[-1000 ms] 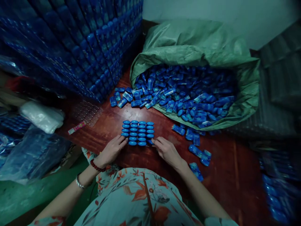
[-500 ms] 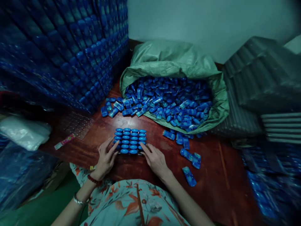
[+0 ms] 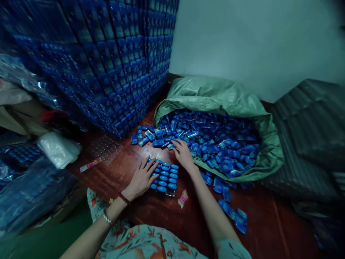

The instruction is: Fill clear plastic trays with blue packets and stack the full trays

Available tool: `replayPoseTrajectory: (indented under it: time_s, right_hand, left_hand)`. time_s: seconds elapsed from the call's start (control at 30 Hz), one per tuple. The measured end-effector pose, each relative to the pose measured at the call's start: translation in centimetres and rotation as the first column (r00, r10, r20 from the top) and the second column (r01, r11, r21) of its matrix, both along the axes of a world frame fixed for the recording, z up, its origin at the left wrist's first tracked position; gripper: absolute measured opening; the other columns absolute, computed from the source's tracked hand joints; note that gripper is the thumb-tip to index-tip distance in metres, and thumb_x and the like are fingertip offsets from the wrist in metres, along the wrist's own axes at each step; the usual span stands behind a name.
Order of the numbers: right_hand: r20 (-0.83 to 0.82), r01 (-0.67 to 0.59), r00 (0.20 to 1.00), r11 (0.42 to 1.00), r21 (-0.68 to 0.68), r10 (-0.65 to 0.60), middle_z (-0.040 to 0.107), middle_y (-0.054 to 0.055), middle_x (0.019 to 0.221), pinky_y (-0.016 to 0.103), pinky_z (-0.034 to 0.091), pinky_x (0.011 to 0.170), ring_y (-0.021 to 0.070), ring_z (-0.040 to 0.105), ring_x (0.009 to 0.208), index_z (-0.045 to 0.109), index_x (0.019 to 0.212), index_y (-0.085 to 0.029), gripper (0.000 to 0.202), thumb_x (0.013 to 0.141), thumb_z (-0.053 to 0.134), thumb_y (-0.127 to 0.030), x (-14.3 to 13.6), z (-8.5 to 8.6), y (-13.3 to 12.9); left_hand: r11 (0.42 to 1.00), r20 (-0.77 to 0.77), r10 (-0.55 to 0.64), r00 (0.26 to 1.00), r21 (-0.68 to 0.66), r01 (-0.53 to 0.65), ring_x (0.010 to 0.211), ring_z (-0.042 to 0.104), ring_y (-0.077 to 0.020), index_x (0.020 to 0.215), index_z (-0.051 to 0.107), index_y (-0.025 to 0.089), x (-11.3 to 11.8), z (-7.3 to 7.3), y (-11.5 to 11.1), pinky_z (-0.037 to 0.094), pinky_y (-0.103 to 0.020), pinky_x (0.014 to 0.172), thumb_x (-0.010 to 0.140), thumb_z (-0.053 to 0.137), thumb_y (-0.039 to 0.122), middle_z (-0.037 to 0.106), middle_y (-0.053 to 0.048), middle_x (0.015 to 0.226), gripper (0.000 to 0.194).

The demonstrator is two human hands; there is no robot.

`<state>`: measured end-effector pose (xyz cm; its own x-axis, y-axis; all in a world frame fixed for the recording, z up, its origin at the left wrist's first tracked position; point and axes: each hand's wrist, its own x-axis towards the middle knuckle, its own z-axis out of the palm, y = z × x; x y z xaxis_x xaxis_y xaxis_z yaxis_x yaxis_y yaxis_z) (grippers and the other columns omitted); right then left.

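Observation:
A block of glossy blue oval-ended packs (image 3: pixel 163 178), set in tidy rows, rests on the reddish wooden table. Across its left side lies my left hand (image 3: pixel 141 178), fingers spread over the packs. My right hand (image 3: pixel 183 154) reaches to the front lip of a green woven sack (image 3: pixel 215 97), its fingers stretched out and apart. At its fingertips is a small blue pack (image 3: pixel 170 146); whether they touch it I cannot tell. Loose blue packs (image 3: pixel 223 129) fill the sack's mouth and spill out onto the table.
Tall stacks of wrapped blue packs (image 3: pixel 107 64) rise on the left. Grey ridged trays (image 3: pixel 312 115) are piled at the right. On the table lie a clear plastic tray (image 3: pixel 105 148), a pink strip (image 3: pixel 91 164), a pink wrapper (image 3: pixel 183 199) and more loose packs (image 3: pixel 226 208).
My right hand has left the block's right side and moved up to the sack's edge. My left hand has spread over the block's left side. The view has shifted; a pink wrapper now shows.

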<state>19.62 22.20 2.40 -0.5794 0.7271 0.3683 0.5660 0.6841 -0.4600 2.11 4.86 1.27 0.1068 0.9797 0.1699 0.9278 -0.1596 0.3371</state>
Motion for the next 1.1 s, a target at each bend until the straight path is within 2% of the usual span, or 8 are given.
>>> replayPoseTrajectory:
  time_s: [0.1,0.2,0.33,0.43,0.57,0.77,0.97,1.1]
  right_hand:
    - [0.202,-0.061,0.978,0.998,0.028,0.054,0.045,0.015,0.131,0.051,0.035,0.099,0.0294,0.038,0.120,0.054,0.123,-0.017,0.042,0.081,0.056,-0.018,-3.1,-0.3,2.9]
    - [0.284,-0.143,0.950,0.989,0.029,0.129,0.050,0.013,0.125,0.050,0.032,0.101,0.0272,0.040,0.117,0.057,0.119,-0.017,0.039,0.080,0.056,-0.012,-3.9,-1.3,2.9]
    - [0.241,-0.218,0.948,0.976,0.022,0.207,0.049,0.008,0.129,0.046,0.035,0.102,0.0221,0.041,0.118,0.052,0.126,-0.022,0.046,0.083,0.046,-0.006,-1.3,-2.5,0.3]
    - [0.189,-0.215,0.958,0.976,-0.034,0.217,0.042,0.008,0.138,0.046,0.035,0.102,0.0213,0.037,0.126,0.045,0.132,-0.026,0.050,0.085,0.043,-0.007,1.5,-2.7,-2.0]
    - [0.097,-0.156,0.980,0.971,-0.182,0.175,0.038,0.008,0.141,0.043,0.039,0.101,0.0198,0.036,0.130,0.040,0.135,-0.029,0.050,0.088,0.041,-0.014,5.3,-3.2,-4.8]
    - [0.015,0.031,0.999,0.981,-0.193,-0.029,0.063,0.011,0.113,0.045,0.045,0.092,0.0226,0.055,0.110,0.066,0.104,-0.021,0.028,0.086,0.045,-0.019,9.0,-4.3,-7.8]
    - [-0.109,0.203,0.967,0.952,-0.228,-0.232,0.068,0.008,0.091,0.037,0.049,0.080,0.0205,0.061,0.087,0.067,0.094,-0.019,0.025,0.088,0.044,-0.029,6.9,-2.8,-6.2]
    - [-0.086,0.132,0.984,0.966,-0.222,-0.154,0.063,0.007,0.094,0.033,0.046,0.081,0.0186,0.058,0.089,0.065,0.098,-0.020,0.025,0.089,0.041,-0.023,3.6,-1.8,-3.3]
  left_hand:
    - [1.000,0.026,0.017,1.000,-0.007,-0.017,0.135,0.022,-0.0271,0.140,0.031,0.022,0.2,-0.1,-0.2,0.034,-0.046,0.102,0.092,0.036,0.042,0.037,-0.008,0.143,0.051]
    - [0.999,0.026,0.030,0.999,-0.016,-0.029,0.135,0.023,-0.0277,0.140,0.031,0.023,0.5,-0.1,-0.9,0.032,-0.049,0.103,0.092,0.037,0.041,0.039,-0.008,0.141,0.052]
    - [0.999,0.092,0.028,0.995,-0.018,-0.026,0.133,0.028,-0.0273,0.138,0.034,0.026,0.5,0.3,-2.4,0.025,-0.055,0.106,0.092,0.039,0.038,0.044,-0.008,0.137,0.049]
    - [0.997,0.313,0.064,0.948,0.026,-0.076,0.123,0.042,-0.0221,0.130,0.044,0.025,-0.6,0.8,-2.1,0.033,-0.048,0.104,0.093,0.037,0.032,0.051,-0.009,0.129,0.038]
    - [0.986,0.493,0.081,0.866,0.089,-0.143,0.104,0.055,-0.0194,0.109,0.058,0.018,-3.8,0.7,1.8,0.046,-0.037,0.091,0.092,0.040,0.029,0.059,-0.010,0.109,0.028]
    - [0.992,0.256,0.120,0.959,-0.058,-0.109,0.099,0.055,-0.0238,0.109,0.057,0.012,-6.6,-1.6,9.6,0.045,-0.038,0.089,0.084,0.053,0.029,0.056,-0.013,0.107,0.030]
    - [0.966,0.193,0.248,0.949,-0.121,-0.227,0.093,0.055,-0.0256,0.094,0.059,0.015,-5.6,-3.1,12.3,0.046,-0.036,0.079,0.076,0.063,0.045,0.054,-0.010,0.097,0.036]
    - [0.963,0.222,0.264,0.938,-0.113,-0.245,0.093,0.054,-0.0236,0.093,0.058,0.014,-5.4,-3.5,12.7,0.045,-0.035,0.082,0.078,0.059,0.047,0.054,-0.010,0.096,0.036]
